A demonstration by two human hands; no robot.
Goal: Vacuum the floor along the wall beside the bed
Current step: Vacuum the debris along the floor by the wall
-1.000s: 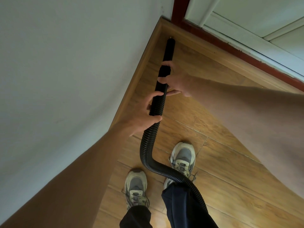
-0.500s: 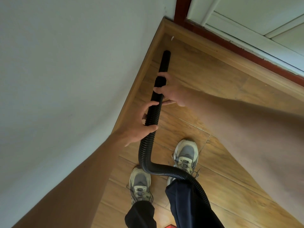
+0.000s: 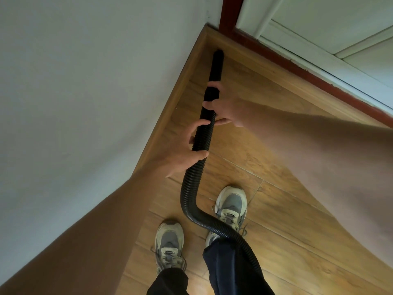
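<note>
Black ribbed vacuum hose [image 3: 192, 188] runs up between a person's shoes, its nozzle [image 3: 215, 64] reaching the wooden floor [image 3: 265, 167] near the corner beside the white wall [image 3: 85, 81]. Left hand [image 3: 180, 154] wraps around the hose; right hand [image 3: 223, 107] clasps the rigid tube just above.

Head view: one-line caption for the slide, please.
Both hands grip the black vacuum hose, nozzle aimed into the floor corner.

We see a black ribbed hose [image 3: 192, 192] over a honey-brown wood-grain floor [image 3: 276, 241], beside a pale grey-white wall [image 3: 85, 81]. Our shoes [image 3: 230, 206] are grey and cream, the trousers [image 3: 229, 271] dark navy, and the door frame [image 3: 227, 15] is dark red around a white door [image 3: 329, 22].
</note>
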